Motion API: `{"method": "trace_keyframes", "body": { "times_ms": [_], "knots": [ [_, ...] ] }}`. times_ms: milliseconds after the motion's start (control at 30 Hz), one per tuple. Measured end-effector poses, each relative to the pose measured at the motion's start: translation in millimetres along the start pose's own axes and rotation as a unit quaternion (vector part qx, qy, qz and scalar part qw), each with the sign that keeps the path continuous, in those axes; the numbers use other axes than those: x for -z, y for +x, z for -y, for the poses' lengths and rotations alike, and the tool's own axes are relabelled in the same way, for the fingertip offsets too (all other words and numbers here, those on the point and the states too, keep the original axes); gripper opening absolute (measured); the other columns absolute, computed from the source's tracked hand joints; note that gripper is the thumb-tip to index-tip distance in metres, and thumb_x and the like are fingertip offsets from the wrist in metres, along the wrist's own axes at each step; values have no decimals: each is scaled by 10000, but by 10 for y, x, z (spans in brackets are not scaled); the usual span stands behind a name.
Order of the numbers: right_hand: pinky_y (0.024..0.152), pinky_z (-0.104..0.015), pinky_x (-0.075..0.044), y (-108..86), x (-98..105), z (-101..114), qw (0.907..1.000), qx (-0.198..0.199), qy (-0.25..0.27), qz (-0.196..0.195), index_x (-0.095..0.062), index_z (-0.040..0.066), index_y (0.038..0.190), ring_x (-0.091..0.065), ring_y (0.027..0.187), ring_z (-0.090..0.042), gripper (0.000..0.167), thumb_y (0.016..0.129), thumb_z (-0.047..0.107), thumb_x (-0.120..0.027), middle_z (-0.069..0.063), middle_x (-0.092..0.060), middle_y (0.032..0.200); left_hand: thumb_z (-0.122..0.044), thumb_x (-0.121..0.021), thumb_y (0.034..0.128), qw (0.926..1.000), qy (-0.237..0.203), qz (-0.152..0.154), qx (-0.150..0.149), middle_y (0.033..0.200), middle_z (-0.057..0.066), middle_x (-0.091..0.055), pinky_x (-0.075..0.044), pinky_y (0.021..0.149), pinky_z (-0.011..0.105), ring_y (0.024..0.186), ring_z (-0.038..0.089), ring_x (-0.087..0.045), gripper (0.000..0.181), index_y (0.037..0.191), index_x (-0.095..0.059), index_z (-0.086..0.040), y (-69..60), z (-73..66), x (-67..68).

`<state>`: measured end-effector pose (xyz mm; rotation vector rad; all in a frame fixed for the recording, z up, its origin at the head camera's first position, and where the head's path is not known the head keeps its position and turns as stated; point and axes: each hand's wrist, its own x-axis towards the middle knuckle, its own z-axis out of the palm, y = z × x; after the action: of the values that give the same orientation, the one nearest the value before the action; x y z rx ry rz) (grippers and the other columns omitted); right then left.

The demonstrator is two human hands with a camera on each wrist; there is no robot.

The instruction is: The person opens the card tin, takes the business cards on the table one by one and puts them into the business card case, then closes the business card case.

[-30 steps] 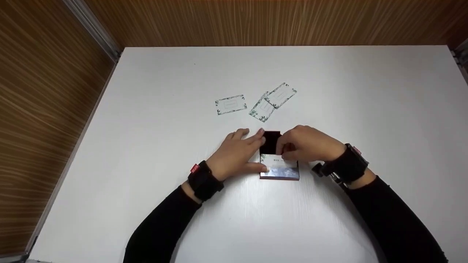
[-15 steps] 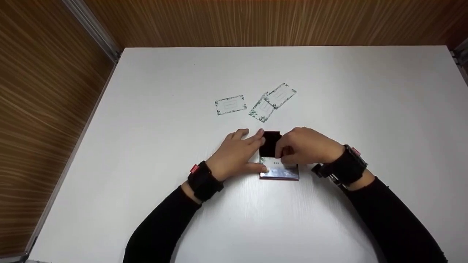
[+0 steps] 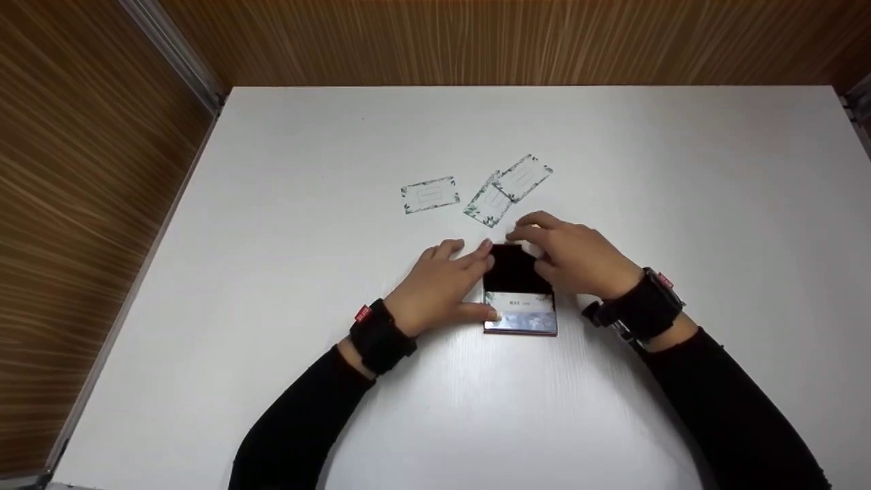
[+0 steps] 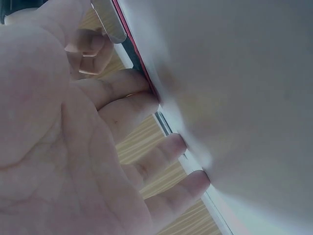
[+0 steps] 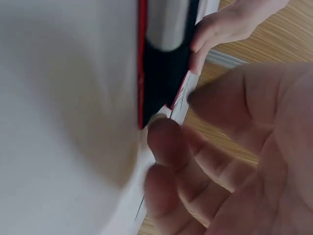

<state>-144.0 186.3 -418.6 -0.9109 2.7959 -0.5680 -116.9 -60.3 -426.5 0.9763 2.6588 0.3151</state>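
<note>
A flat black case with a red edge [image 3: 503, 267] lies in front of the person. Its near part is a shiny silvery panel [image 3: 527, 322], and a white card with green leaves [image 3: 520, 301] sits just above that panel. The left hand [image 3: 442, 289] has its fingers spread, thumb on the panel's left side and fingertips along the case's left edge. Over the case's upper right corner, the right hand [image 3: 575, 255] has its fingers loosely bent, with nothing seen between them. In the right wrist view its fingertips are near the case's corner [image 5: 155, 83].
A leaf-bordered card [image 3: 430, 195] lies beyond the left hand. Two more overlap, the upper one [image 3: 522, 178] partly covering the lower one [image 3: 487, 206]. Wood-grain panels [image 3: 476, 41] stand along the white table's [image 3: 306, 170] far and left sides.
The right hand has let go of the card and moved up to the case's far right corner, its fingers less curled. The card sits slightly lower than one second ago. The left hand has stayed put.
</note>
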Motion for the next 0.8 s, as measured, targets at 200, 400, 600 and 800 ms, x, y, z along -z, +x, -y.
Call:
{"method": "trace_keyframes", "body": {
  "times_ms": [200, 400, 600, 800],
  "knots": [
    [730, -492, -566, 105, -78, 81, 9973, 341, -592, 259, -352, 170, 1564, -631, 1074, -369, 826, 821, -93, -602, -52, -261, 1648, -689, -580, 875, 10000, -8, -13, 75, 1649, -19, -225, -247, 1177, 516, 1481, 342, -248, 858, 1544, -394, -184, -22, 23, 0],
    [700, -476, -555, 162, -116, 130, 9950, -52, -796, 608, -283, 256, 1589, -610, 1003, -344, 893, 827, -90, -595, -24, -331, 1621, -680, -588, 875, 10000, -29, 14, 91, 1649, -17, -221, -245, 1179, 527, 1481, 350, -248, 849, 1540, -402, -187, -28, 17, 1],
    [619, -470, -558, 120, -52, 32, 9947, -233, -952, 321, -470, 160, 1493, -645, 859, -316, 687, 851, -53, -592, -100, -506, 1357, -678, -584, 878, 9999, 53, -87, 30, 1647, -17, -241, -267, 1168, 522, 1470, 346, -270, 853, 1536, -408, -165, -14, -4, 5],
    [609, -466, -545, 19, 111, -146, 9939, -682, -836, 243, -656, 128, 1240, -648, 864, -287, 393, 863, 16, -647, -103, -512, 1374, -688, -577, 876, 10000, 68, -54, 33, 1652, -14, -227, -252, 1181, 505, 1479, 334, -256, 870, 1545, -389, -165, 7, -12, 7]
  ]
}}
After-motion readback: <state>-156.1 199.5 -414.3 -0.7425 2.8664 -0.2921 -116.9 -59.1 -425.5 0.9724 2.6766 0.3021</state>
